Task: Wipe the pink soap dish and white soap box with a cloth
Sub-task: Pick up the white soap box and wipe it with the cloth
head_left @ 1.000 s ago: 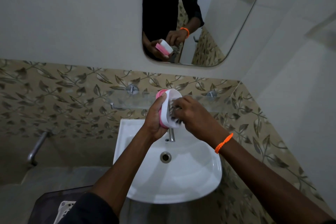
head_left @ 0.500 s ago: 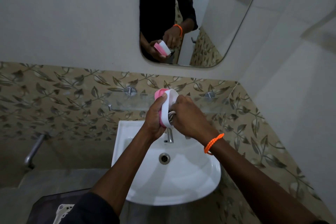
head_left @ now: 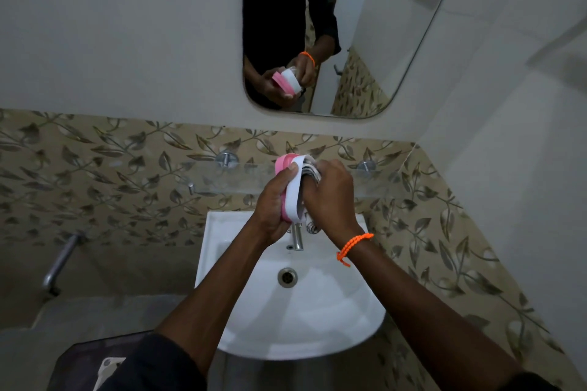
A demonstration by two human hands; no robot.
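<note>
My left hand point(head_left: 271, 203) grips the pink soap dish point(head_left: 282, 163) and the white soap box point(head_left: 293, 190) together, stacked and held on edge above the basin. My right hand point(head_left: 330, 197) holds a patterned grey-and-white cloth point(head_left: 309, 170) bunched in its fingers and presses it against the inner side of the white soap box. A tail of the cloth point(head_left: 312, 227) hangs below that hand. Most of the cloth is hidden by my right hand.
A white wash basin point(head_left: 333, 320) with a steel tap point(head_left: 297, 236) lies below my hands. A glass shelf point(head_left: 222, 176) runs along the leaf-patterned tiles behind them. A mirror point(head_left: 365, 25) hangs above. A metal pipe point(head_left: 58, 263) sticks out at the left.
My right hand has slid the cloth upward along the white soap box, and the box has turned more edge-on. My left hand keeps its grip.
</note>
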